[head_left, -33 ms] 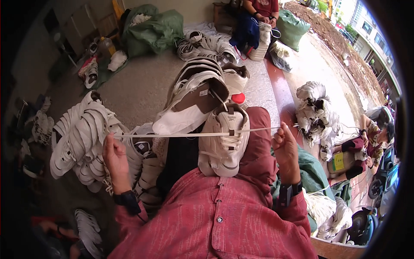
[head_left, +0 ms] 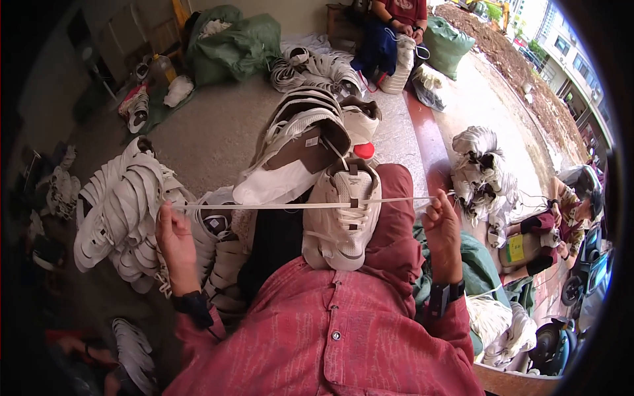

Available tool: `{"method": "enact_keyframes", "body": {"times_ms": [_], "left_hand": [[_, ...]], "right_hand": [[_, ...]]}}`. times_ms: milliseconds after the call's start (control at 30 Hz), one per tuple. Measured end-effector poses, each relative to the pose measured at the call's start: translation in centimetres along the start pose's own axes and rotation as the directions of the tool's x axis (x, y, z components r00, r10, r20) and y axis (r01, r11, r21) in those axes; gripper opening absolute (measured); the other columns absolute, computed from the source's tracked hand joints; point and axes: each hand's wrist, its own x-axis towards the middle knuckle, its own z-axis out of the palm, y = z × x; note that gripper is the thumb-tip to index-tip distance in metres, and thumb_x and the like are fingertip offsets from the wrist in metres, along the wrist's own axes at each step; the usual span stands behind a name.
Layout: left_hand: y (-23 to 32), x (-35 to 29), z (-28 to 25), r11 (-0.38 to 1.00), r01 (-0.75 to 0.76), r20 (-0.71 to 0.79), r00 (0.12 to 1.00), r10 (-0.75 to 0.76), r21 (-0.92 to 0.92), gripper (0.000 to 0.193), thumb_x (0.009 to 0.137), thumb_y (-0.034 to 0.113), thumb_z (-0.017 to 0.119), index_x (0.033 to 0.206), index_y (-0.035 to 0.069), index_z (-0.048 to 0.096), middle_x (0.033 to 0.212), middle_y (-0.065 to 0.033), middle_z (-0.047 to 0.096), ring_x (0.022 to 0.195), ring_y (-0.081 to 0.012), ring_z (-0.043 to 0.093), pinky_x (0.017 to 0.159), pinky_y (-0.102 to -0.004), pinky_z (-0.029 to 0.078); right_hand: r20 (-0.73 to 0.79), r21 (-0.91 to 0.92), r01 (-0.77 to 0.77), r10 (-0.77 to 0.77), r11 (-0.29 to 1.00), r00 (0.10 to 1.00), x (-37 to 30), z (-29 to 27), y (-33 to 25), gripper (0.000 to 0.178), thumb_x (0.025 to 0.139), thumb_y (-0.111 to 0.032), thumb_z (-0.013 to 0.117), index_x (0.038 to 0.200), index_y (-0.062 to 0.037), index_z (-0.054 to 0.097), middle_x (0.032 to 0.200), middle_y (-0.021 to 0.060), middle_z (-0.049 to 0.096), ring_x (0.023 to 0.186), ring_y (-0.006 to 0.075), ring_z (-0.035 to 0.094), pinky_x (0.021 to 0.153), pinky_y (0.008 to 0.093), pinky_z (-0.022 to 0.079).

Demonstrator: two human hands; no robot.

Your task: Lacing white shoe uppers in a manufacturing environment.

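Note:
A cream sneaker (head_left: pixel 321 214) rests on my lap with its toe toward me, partly laced. A pale shoelace (head_left: pixel 277 207) runs through its upper eyelets and stretches nearly straight out to both sides. My left hand (head_left: pixel 176 241) pinches one end of the lace, and my right hand (head_left: pixel 441 228) pinches the other. The shoe stands between my hands, and neither touches it. Just beyond it leans a stack of nested shoe uppers (head_left: pixel 310 109), with a white flap hanging from the nearest one. Another sneaker with a red patch (head_left: pixel 362 125) sits behind.
Piles of white uppers stand to my left (head_left: pixel 129 204) and right (head_left: pixel 481 168). A green sack (head_left: pixel 475 264) and bundled white laces (head_left: pixel 489 320) lie by my right side. Across the floor, a person (head_left: pixel 399 30) handles a shoe; another person (head_left: pixel 561 218) works at far right.
My right hand has shifted slightly outward to the right with its lace end. My left hand has moved slightly left; the shoe stays nearly in place.

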Motion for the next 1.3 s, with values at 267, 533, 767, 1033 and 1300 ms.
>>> {"method": "enact_keyframes", "body": {"times_ms": [267, 533, 767, 1033, 1300], "left_hand": [[2.5, 0.2, 1.4, 0.838, 0.136, 0.08, 0.991, -0.11, -0.529, 0.026, 0.096, 0.032, 0.058, 0.1, 0.006, 0.06, 0.082, 0.0016, 0.052, 0.074, -0.0104, 0.046, 0.069, -0.0254, 0.039], [2.2, -4.8, 9.4, 0.906, 0.113, 0.488, 0.812, -0.321, 0.408, 0.022, 0.095, 0.022, 0.062, 0.09, 0.001, 0.07, 0.062, 0.0066, 0.05, 0.05, 0.0005, 0.031, 0.047, -0.019, 0.023], [-9.1, -4.5, 15.6, 0.743, -0.289, 0.705, 0.629, -0.329, 0.604, 0.018, 0.093, 0.012, 0.062, 0.096, -0.004, 0.069, 0.079, -0.0022, 0.067, 0.074, -0.0072, 0.058, 0.066, -0.0248, 0.048], [-11.2, -4.9, 16.5, 0.648, -0.425, 0.751, 0.541, -0.379, 0.632, 0.017, 0.088, 0.014, 0.06, 0.083, -0.002, 0.063, 0.067, -0.0059, 0.059, 0.063, -0.0097, 0.053, 0.059, -0.0297, 0.045], [-11.8, -6.6, 18.5, 0.374, -0.723, 0.803, 0.585, -0.117, 0.581, 0.016, 0.082, 0.009, 0.058, 0.069, 0.0, 0.054, 0.072, -0.0174, 0.061, 0.065, -0.0374, 0.06, 0.057, -0.0433, 0.046]], "right_hand": [[-0.302, -0.07, 0.214, -0.225, 0.974, 0.926, -3.7, -11.3, -5.1, 0.019, 0.095, -0.022, 0.061, 0.11, -0.0102, 0.061, 0.079, -0.0056, 0.056, 0.064, 0.0064, 0.051, 0.056, 0.0224, 0.042], [-0.689, 0.112, 0.336, -0.171, 0.935, 0.704, -2.2, -16.5, -5.5, 0.018, 0.094, -0.016, 0.062, 0.106, -0.0038, 0.064, 0.071, -0.0047, 0.057, 0.061, 0.0081, 0.054, 0.055, 0.0232, 0.043], [-0.293, -0.451, 0.079, -0.231, 0.889, 0.928, -1.6, -7.6, -2.3, 0.017, 0.094, -0.019, 0.062, 0.103, -0.0046, 0.066, 0.055, -0.0098, 0.031, 0.042, 0.001, 0.024, 0.038, 0.0223, 0.018], [0.351, -0.851, 0.395, -0.183, 0.345, 0.918, -0.1, 0.5, 2.9, 0.016, 0.095, -0.009, 0.06, 0.104, 0.0004, 0.068, 0.077, -0.0035, 0.061, 0.064, 0.0037, 0.051, 0.056, 0.02, 0.042], [0.394, -0.861, 0.367, 0.006, 0.353, 0.919, -0.5, 4.5, 3.7, 0.018, 0.094, -0.015, 0.062, 0.095, 0.0024, 0.067, 0.072, -0.0034, 0.057, 0.067, 0.0034, 0.048, 0.058, 0.0226, 0.041]]}}
